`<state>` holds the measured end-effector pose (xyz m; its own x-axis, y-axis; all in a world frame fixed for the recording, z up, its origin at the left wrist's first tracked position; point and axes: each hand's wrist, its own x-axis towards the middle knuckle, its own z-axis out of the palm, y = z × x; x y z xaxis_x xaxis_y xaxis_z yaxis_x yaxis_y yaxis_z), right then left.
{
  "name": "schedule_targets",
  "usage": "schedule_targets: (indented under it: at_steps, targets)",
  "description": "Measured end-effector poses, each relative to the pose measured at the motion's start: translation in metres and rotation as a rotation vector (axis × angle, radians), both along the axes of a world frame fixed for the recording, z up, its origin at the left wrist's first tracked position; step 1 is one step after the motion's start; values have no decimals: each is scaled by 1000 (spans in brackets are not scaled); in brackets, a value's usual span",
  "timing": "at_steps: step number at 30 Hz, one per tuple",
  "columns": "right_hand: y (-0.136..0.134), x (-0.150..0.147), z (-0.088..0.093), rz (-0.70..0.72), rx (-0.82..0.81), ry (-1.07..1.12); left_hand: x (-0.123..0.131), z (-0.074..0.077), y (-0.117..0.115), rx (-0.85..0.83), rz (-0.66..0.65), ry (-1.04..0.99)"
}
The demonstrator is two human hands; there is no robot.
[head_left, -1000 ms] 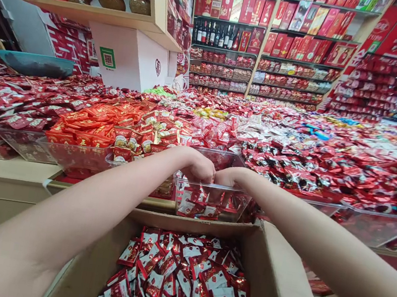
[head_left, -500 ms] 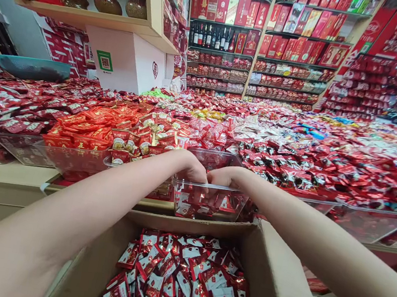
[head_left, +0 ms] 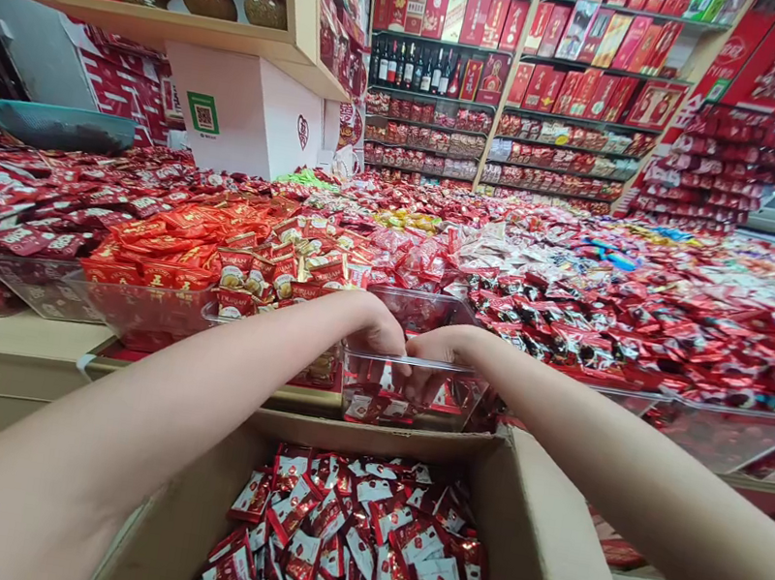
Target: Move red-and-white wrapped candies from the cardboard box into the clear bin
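Note:
Both hands reach down into a clear plastic bin [head_left: 458,401] at the front of the display. My left hand [head_left: 384,337] bends over the rim on the left, its fingers partly hidden behind the front wall. Close beside it, my right hand [head_left: 435,351] dips in with fingers curled downward, seen blurrily through the plastic. Small red-and-white candy packets [head_left: 368,410] lie at the bin's bottom, under and around the fingers. What either hand grips does not show. Below my forearms stands an open cardboard box [head_left: 538,549] holding many similar candy packets [head_left: 346,548].
Left of the bin are Durian candies [head_left: 261,275] and orange-red packets [head_left: 174,242]. Dark-red wrapped sweets [head_left: 573,324] fill the bins to the right. A blue-green basket [head_left: 52,126] rests at far left. Shelves with bottles and red boxes [head_left: 446,13] stand behind.
My hands stay in the clear bin, with only slight finger movement at its bottom. The view has shifted a little; the cardboard box looks unchanged.

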<state>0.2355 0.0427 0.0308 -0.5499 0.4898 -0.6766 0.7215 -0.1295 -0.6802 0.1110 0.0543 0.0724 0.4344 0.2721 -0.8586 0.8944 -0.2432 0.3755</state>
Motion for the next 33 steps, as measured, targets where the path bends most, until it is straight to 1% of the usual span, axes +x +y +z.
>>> schedule_targets:
  at_steps: [4, 7, 10, 12, 16, 20, 28, 31, 33]
  targets:
    - [0, 0, 0, -31, 20, -16, -1, -1, 3, 14, -11, 11]
    - [3, 0, -2, -34, 51, -14, -2, 1, 3, 58, -34, 15]
    - [5, 0, -3, -42, 70, -31, -2, 4, 0, 120, -70, -2]
    - [5, 0, -4, -40, 56, -65, -1, 5, -2, 177, -107, -23]
    - [4, 0, -4, -8, 10, -71, 0, 1, -3, 305, -187, -53]
    - [5, 2, -3, -2, 9, -49, 1, -1, -1, 364, -228, -50]
    - [6, 2, -3, 7, 16, -76, 2, -3, 2, 304, -204, -9]
    - [7, 1, -4, 10, 4, -63, 1, -5, 3, 291, -163, -53]
    - [7, 1, -4, 18, -7, -49, 1, -6, 4, 295, -128, -130]
